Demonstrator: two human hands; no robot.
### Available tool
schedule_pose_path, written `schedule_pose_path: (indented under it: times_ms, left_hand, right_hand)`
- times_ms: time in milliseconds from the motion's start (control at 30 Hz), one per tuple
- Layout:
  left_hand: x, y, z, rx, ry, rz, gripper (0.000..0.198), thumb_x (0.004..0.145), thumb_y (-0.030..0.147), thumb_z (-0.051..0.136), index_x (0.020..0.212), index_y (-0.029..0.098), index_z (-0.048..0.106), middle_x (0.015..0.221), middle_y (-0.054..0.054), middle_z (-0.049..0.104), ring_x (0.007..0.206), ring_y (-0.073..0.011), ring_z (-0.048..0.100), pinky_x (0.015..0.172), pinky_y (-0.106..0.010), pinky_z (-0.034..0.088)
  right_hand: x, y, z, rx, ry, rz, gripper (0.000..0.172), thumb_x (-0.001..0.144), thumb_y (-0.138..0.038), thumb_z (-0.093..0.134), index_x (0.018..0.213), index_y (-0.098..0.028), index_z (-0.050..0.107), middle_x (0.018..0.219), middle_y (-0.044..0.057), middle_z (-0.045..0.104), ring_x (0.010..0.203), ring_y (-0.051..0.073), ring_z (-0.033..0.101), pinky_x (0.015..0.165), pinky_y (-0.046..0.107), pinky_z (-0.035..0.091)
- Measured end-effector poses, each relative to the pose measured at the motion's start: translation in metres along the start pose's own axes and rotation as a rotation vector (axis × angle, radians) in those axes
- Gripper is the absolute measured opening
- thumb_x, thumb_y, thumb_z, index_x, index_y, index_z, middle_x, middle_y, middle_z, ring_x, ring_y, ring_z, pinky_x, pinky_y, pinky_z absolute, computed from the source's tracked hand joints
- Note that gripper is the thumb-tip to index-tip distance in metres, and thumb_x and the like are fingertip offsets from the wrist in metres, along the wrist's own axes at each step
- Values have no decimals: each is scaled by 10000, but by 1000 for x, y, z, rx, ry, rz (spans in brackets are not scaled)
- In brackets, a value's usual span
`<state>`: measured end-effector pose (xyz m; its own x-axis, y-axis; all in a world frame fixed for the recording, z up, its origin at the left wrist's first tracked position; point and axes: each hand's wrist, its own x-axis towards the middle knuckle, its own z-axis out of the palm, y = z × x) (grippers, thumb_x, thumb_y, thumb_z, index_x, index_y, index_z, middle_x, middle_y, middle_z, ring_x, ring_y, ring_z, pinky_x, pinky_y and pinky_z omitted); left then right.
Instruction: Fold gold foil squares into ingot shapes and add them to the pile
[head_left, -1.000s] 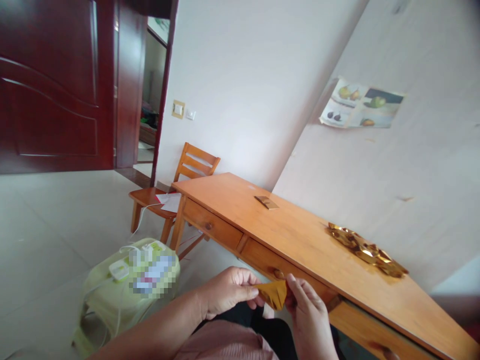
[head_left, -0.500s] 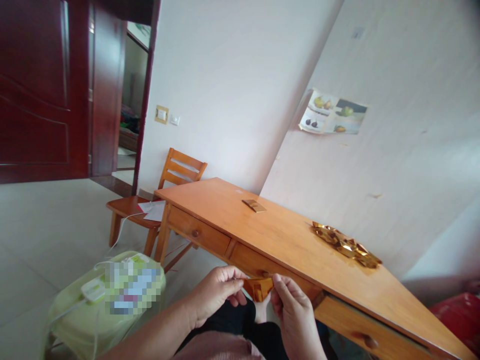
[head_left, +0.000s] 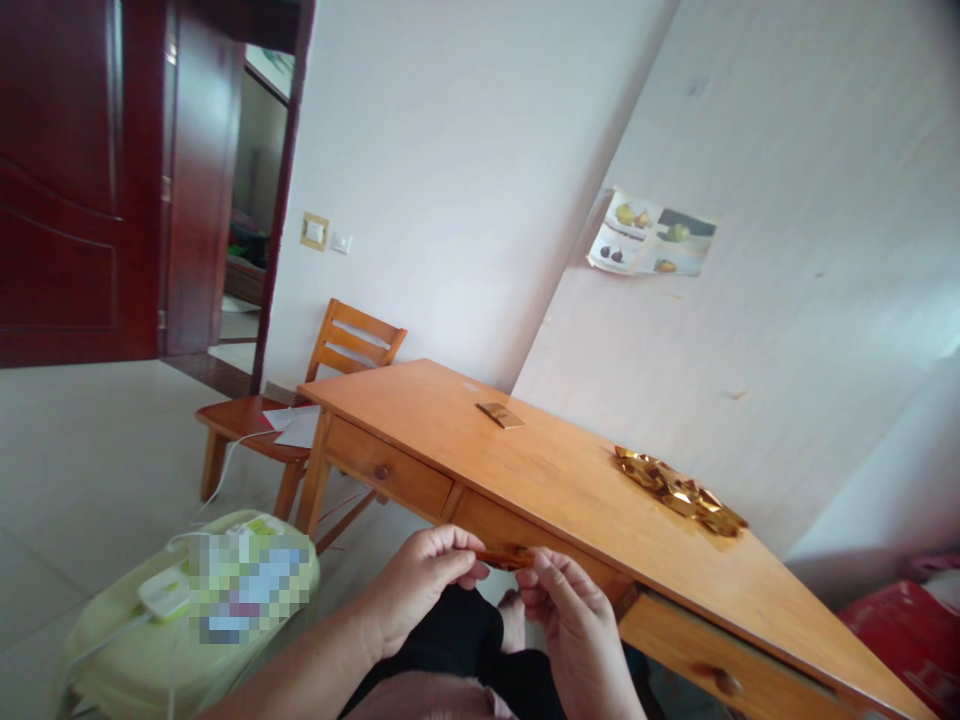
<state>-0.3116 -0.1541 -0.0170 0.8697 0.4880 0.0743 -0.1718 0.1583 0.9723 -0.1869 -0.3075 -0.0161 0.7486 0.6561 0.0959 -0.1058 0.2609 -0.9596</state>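
Note:
A small folded piece of gold foil paper (head_left: 504,560) is stretched between my two hands, above my lap and in front of the table's drawers. It shows nearly edge-on as a thin strip. My left hand (head_left: 427,580) pinches its left end between thumb and fingers. At the right end, my right hand (head_left: 574,610) grips it the same way. On the wooden table (head_left: 555,465) lies a small flat stack of gold paper (head_left: 500,415). Farther right, near the wall, several folded shiny gold paper pieces (head_left: 682,495) sit in a row.
A wooden chair (head_left: 255,418) with papers on its seat stands left of the table. Close on my left is a pale green stool (head_left: 112,640) with a power strip and cables. The right drawer (head_left: 712,655) sits below the tabletop. Something red (head_left: 900,640) is at far right.
The gold paper has gone from showing its broad folded face to a thin, nearly edge-on strip. My hands are slightly closer together. The view has shifted a little to the right.

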Motion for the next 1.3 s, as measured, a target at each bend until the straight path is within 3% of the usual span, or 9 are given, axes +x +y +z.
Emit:
schedule_pose_path:
  times_ms: [133, 633, 967, 1300]
  left_hand:
    - [0, 2, 1, 18, 34, 47, 344, 818, 461, 681, 948, 143, 685, 870, -76, 741, 843, -203, 651, 836, -332, 471]
    - [6, -9, 2, 144, 162, 176, 323, 852, 487, 621, 831, 167, 664, 790, -42, 693, 806, -209, 644, 756, -290, 492]
    - [-1, -15, 1, 534, 255, 408, 286, 971, 416, 498, 887, 195, 658, 787, -12, 676, 758, -172, 631, 718, -252, 478]
    - [-5, -22, -1, 869, 294, 754, 160, 972, 301, 517, 937, 229, 656, 864, -27, 704, 820, -177, 661, 762, -270, 514]
  right_hand:
    - [0, 2, 0, -9, -5, -34, 267, 790, -431, 789, 889, -192, 724, 793, 34, 672, 654, 141, 548, 606, 255, 433]
    - [2, 12, 1, -66, -14, -58, 319, 772, -415, 806, 970, -184, 710, 807, 34, 691, 678, 144, 577, 637, 249, 458]
    - [0, 12, 8, -144, 11, 2, 369, 729, -433, 821, 946, -167, 686, 782, 32, 681, 665, 148, 596, 602, 245, 472]
    - [1, 17, 20, -96, 90, 98, 239, 701, -267, 730, 915, -187, 663, 766, 3, 654, 686, 150, 596, 563, 218, 449]
